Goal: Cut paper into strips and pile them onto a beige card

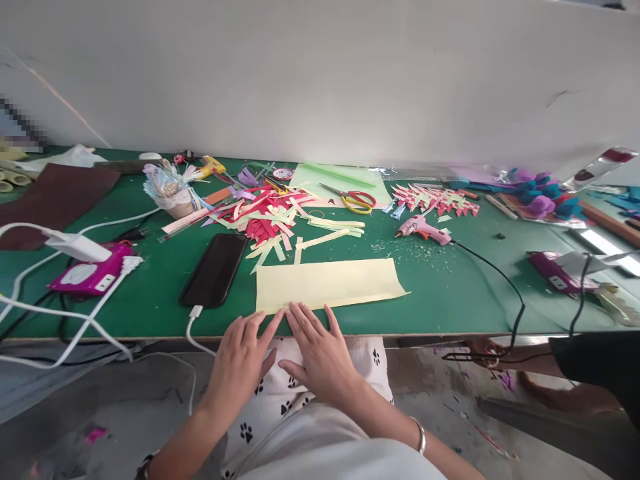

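Observation:
A pale yellow sheet of paper (330,285) lies lengthwise near the front edge of the green table, its right end curling up a little. My left hand (245,347) is at the sheet's lower left edge, fingers stretched out and index fingertip on the paper. Beside it, my right hand (320,343) lies flat with fingers spread, its fingertips on the same lower edge. Neither hand grips anything. Beyond the sheet lies a heap of cut paper strips (273,213) in red, pink and yellow.
Left of the sheet lies a black phone (215,270) on a charging cable. Behind are yellow-handled scissors (356,200), a pink glue gun (425,230) with a black cord, and a woven red-and-white paper piece (435,200). Purple power strips (95,270) stand left and right. Another person's arm (520,357) shows at right.

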Demonstrator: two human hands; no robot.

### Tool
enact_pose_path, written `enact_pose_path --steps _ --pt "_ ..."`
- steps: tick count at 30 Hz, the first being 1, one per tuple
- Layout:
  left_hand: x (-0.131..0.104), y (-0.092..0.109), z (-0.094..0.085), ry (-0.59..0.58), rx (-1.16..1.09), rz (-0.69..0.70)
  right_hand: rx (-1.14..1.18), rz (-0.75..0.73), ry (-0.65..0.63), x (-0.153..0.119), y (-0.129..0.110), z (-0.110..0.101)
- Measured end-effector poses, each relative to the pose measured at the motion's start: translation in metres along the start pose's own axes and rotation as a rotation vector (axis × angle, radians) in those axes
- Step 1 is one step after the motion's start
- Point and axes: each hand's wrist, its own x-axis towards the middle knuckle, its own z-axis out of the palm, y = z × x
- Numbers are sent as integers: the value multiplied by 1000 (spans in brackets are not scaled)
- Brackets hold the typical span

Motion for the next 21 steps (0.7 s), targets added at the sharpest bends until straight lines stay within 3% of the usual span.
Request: enact_pose_path --steps 8,21 --pt "3 0 -7 -62 13 2 -84 181 11 -33 52 -11" --pt "2 -3 -7 -92 53 31 -305 346 42 -89 130 -32"
